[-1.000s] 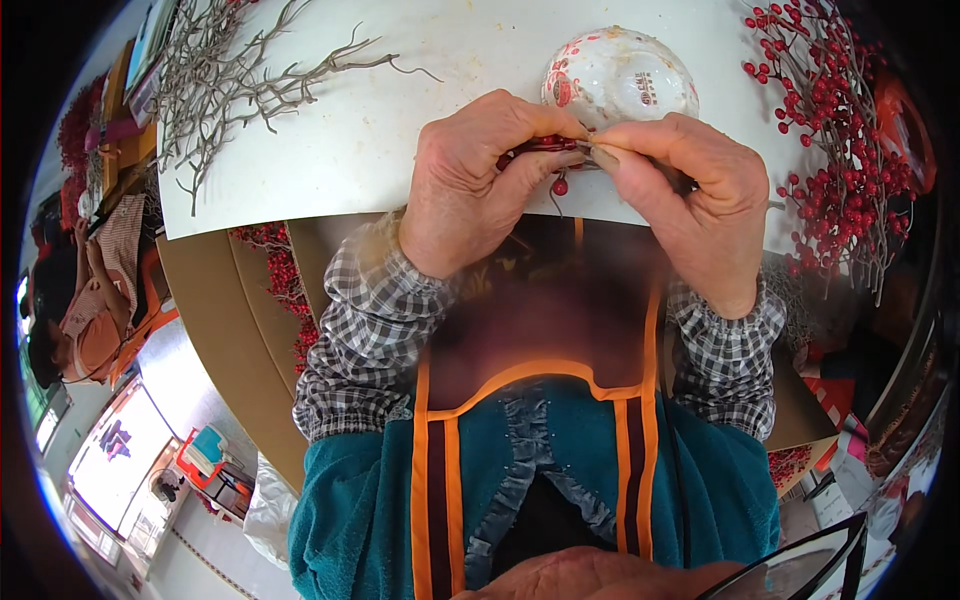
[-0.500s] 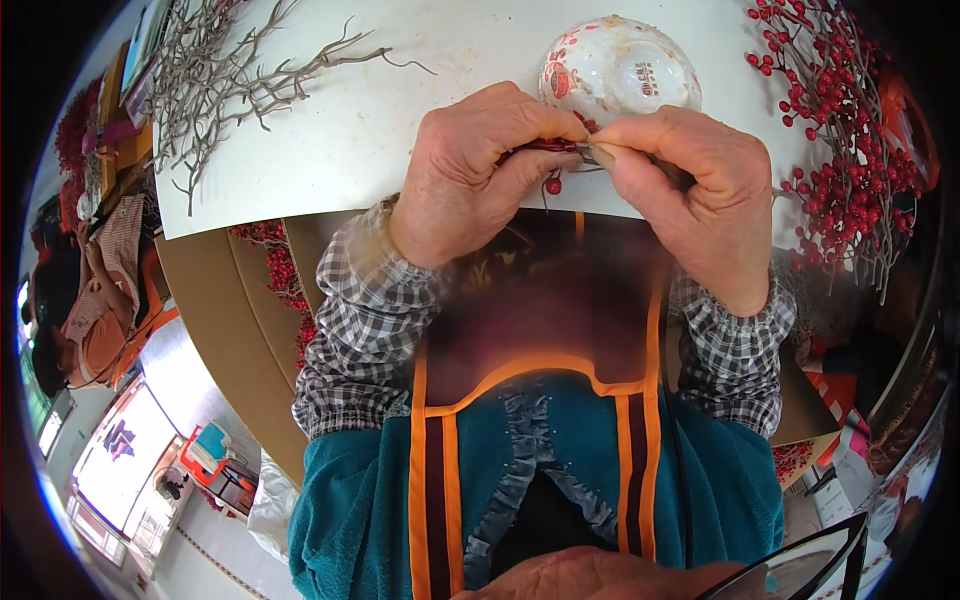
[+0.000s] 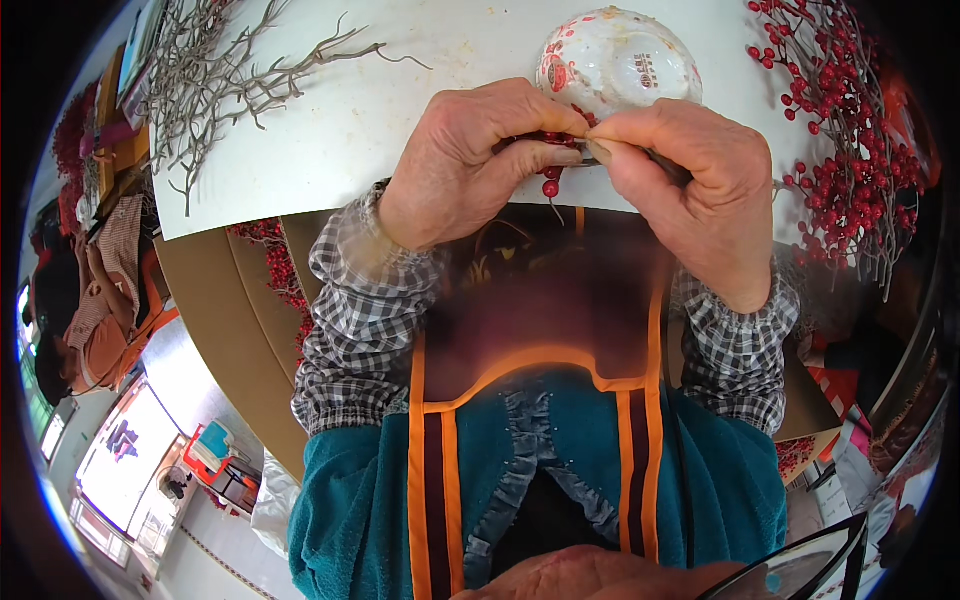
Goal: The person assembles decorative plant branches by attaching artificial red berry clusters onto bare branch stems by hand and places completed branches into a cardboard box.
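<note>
Over the near edge of the white table, my left hand (image 3: 480, 160) pinches a small sprig of artificial red berries (image 3: 551, 187); most of the sprig is covered by the fingers, and a berry or two dangle below the thumb. Thumb and forefinger of my right hand (image 3: 690, 180) press together at the sprig's stem, touching the left fingertips. Whether a thin strip or wire runs between them is too small to tell. Just beyond both hands sits an upturned white bowl (image 3: 625, 65) with red print and stains on it.
Bare grey-brown branches (image 3: 220, 90) spread over the table (image 3: 350, 150) at the far left. A heap of red berry stems (image 3: 850, 150) lies along the right side. Brown cardboard boxes (image 3: 225, 330) with more berries stand below the table edge. Another person (image 3: 100, 310) sits at far left.
My left hand has shifted slightly left and turned a little, and the dangling berries have swung a bit. The right hand keeps its pinch almost in place.
</note>
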Demonstrator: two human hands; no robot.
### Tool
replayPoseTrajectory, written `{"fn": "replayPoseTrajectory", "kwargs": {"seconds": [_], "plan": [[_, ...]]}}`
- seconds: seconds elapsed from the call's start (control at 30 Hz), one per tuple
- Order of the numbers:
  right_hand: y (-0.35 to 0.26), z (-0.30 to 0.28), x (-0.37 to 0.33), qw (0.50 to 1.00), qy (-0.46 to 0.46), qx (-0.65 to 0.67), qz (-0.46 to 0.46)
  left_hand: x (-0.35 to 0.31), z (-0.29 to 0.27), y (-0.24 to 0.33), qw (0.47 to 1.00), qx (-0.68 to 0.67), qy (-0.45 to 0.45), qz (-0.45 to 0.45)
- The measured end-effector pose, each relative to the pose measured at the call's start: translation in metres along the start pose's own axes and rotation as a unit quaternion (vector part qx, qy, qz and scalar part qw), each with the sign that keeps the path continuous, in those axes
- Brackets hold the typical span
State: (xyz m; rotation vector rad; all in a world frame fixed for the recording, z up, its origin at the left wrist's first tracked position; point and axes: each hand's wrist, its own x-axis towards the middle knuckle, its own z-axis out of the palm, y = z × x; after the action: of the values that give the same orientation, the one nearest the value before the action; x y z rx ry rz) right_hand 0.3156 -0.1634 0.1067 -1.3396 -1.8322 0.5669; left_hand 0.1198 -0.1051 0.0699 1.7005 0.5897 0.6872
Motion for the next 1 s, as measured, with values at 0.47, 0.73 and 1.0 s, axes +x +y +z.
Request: {"fn": "replayPoseTrajectory", "kwargs": {"seconds": [0.47,0.73,1.0], "plan": [[0.003,0.008,0.002,0.993,0.01,-0.086,-0.086,0.0,-0.003,-0.007,1.0,-0.003,-0.018,-0.024],[-0.003,0.003,-0.001,0.985,-0.058,-0.147,-0.072,0.0,-0.004,-0.006,0.998,0.054,-0.037,-0.007],[-0.004,0.008,-0.006,0.989,0.008,-0.121,-0.084,-0.002,-0.009,0.011,0.998,0.026,-0.005,-0.062]]}}
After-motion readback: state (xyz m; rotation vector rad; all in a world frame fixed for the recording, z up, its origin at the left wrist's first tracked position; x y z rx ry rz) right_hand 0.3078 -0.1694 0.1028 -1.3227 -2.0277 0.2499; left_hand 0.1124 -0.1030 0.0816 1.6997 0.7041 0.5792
